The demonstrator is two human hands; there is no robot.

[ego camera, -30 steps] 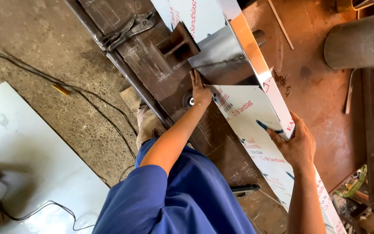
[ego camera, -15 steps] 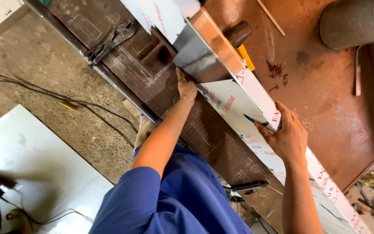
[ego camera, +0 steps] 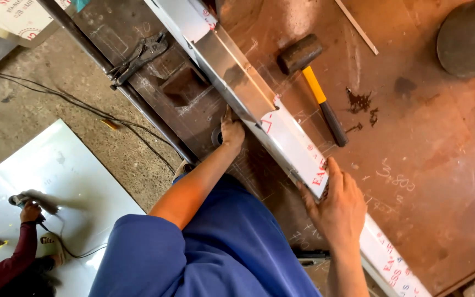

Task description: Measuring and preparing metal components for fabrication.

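Across the rust-brown steel surface (ego camera: 413, 181), a long folded sheet-metal channel (ego camera: 237, 82) is laid on a diagonal, close to the surface's near edge and running along it. Most of the channel is still covered by white protective film (ego camera: 298, 148) with red print; along one middle stretch the film is gone and bare, shiny metal is shown, so the stripping of the film is judged to be partly done, with the greater length left. Beyond that edge, a large white sheet (ego camera: 56, 181) is seen lying on the concrete floor, where another person's hand (ego camera: 30, 212) is held on a small power tool, well apart from the bench.

The channel is held by both hands. The right hand (ego camera: 339, 212) is laid over the film-covered part, fingers (ego camera: 333, 170) curled over the channel's upper edge and gripping it. The left hand (ego camera: 232, 131) is pressed against the channel's near side just where bare metal meets film; its fingers are tucked against the metal, and whether anything is pinched cannot be told.

A mallet (ego camera: 311, 82) with a yellow-and-black handle is left lying on the surface beyond the channel, near but not touching it. Locking pliers (ego camera: 138, 58) are seen resting toward the surface's near edge, beside a dark rod (ego camera: 116, 82) that follows that edge.
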